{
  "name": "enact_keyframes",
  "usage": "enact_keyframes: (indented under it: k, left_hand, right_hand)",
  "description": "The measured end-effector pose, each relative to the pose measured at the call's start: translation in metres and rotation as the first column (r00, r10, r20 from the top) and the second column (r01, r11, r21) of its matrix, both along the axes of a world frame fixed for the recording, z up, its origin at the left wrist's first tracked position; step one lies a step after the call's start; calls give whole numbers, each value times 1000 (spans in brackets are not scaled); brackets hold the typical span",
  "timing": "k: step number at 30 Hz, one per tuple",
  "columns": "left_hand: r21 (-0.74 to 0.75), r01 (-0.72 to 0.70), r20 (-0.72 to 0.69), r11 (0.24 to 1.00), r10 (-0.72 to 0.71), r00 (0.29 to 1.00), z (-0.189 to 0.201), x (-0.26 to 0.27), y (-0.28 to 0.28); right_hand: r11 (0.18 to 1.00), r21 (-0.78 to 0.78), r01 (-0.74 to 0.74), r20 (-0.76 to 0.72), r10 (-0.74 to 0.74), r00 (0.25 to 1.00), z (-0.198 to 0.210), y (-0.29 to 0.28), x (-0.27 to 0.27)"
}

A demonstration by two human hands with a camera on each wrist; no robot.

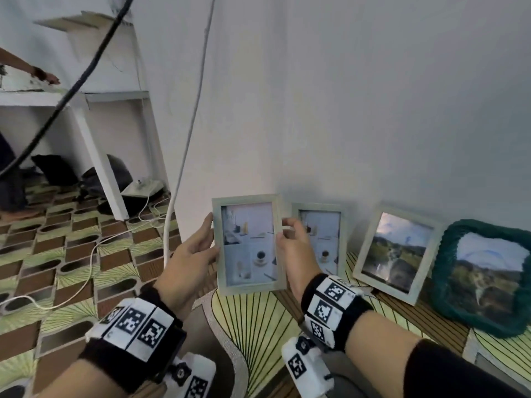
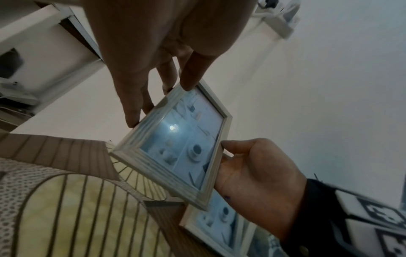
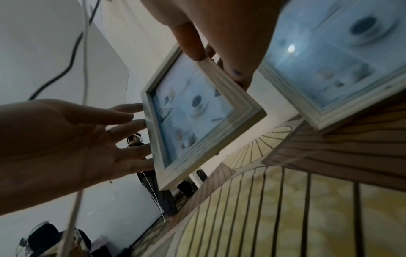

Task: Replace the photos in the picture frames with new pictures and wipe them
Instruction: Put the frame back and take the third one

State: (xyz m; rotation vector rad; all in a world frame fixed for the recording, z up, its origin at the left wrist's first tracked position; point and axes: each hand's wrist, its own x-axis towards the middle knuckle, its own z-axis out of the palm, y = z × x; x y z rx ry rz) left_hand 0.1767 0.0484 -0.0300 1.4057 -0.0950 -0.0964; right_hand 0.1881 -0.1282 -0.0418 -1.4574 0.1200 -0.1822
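I hold a pale wooden picture frame (image 1: 248, 244) upright in the air in front of the wall; its photo shows a cup and small objects. My left hand (image 1: 201, 245) pinches its left edge, thumb in front and fingers behind. My right hand (image 1: 287, 237) pinches its right edge the same way. In the left wrist view the frame (image 2: 175, 144) is tilted, with my left hand's fingertips (image 2: 186, 85) on its rim. The right wrist view shows the frame (image 3: 197, 114) under my right thumb (image 3: 191, 41).
Three more frames lean on the wall: a matching pale one (image 1: 321, 237), a landscape one (image 1: 398, 249) and a green fuzzy one (image 1: 485, 277). A white cable (image 1: 186, 139) hangs left of the frames. A white shelf unit (image 1: 94, 156) and another person's arm (image 1: 37, 71) are at far left.
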Motion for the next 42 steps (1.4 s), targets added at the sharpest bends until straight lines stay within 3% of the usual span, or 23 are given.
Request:
enact_keyframes:
  k: [8, 17, 24, 29, 35, 42]
  left_hand:
    - [16, -25, -24, 1000, 25, 999, -27, 47, 8]
    - [86, -16, -63, 996, 21, 998, -51, 58, 4]
    - [138, -19, -97, 990, 32, 995, -37, 53, -1]
    - [269, -50, -132, 962, 89, 987, -16, 34, -5]
    - [283, -86, -83, 955, 113, 990, 8, -2, -19]
    - [340, 15, 77, 940, -44, 996, 35, -34, -89]
  right_hand:
    - [993, -117, -22, -6, 22, 1000, -29, 15, 65]
    - [983, -181, -18, -57, 7, 998, -54, 14, 75]
    - [951, -309, 5, -50, -21, 999, -47, 14, 64]
    - [919, -389, -62, -98, 25, 995, -20, 6, 44]
    - [956, -292, -22, -10, 20, 1000, 9, -20, -7]
    - [974, -83, 211, -9, -213, 977, 33, -88, -61]
